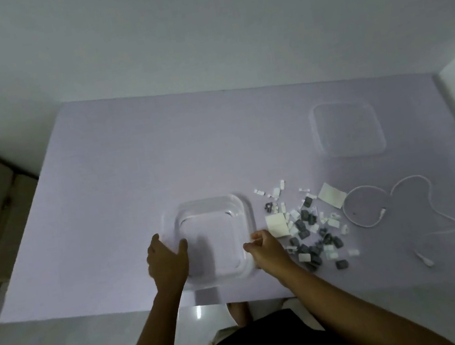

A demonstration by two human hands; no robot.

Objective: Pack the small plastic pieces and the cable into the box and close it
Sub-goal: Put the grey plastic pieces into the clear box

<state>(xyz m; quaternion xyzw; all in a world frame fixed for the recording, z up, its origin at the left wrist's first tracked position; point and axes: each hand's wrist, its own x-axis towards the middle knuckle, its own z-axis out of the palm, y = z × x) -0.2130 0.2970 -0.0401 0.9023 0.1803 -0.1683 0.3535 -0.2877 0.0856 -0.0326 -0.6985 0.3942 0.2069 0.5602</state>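
The step in hand looks like the start of loading: the clear box (pixel 243 203) sits near the front edge of the table (pixel 126 159) and seems to hold nothing yet. To do it well, the left hand (pixel 167 262) should brace the box so it cannot slide, while the right hand (pixel 264 249) lifts the pieces over the rim in small bunches; they look light and would likely scatter if swept.

The left hand lies open, fingers straight, against the box's left wall. The right hand is at the right rim, fingers curled; whether it pinches a piece I cannot tell.

The small plastic pieces (pixel 306 228) lie in 1 loose pile just right of that hand. The cable (pixel 378 206) lies beyond them, and the lid (pixel 347 128) is well apart at the far right.
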